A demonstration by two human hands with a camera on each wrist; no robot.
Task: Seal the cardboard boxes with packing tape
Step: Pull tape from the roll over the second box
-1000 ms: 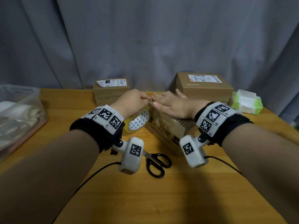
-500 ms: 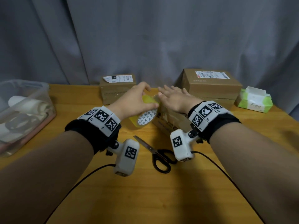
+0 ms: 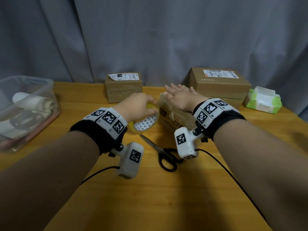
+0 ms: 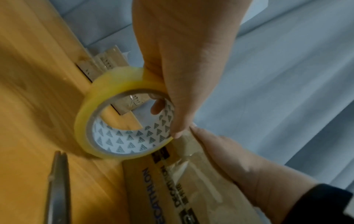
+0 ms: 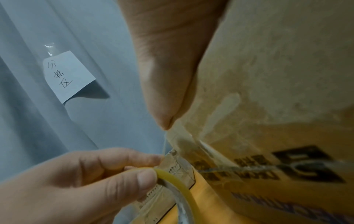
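The box (image 3: 173, 116) sits on the desk (image 3: 150, 197) under the right hand (image 3: 180, 97). That hand lies flat on top of the box with its fingers straight, pressing down clear tape. The left hand (image 3: 137, 106) is just beside it and grips the yellow tape roll (image 3: 145, 123), fingers curled round its rim, right at the box's left edge. Near the wrists, closer to the person, lie black scissors (image 3: 160, 153). Two more boxes (image 3: 124, 86) stand past the hands by the grey curtain (image 3: 150, 39).
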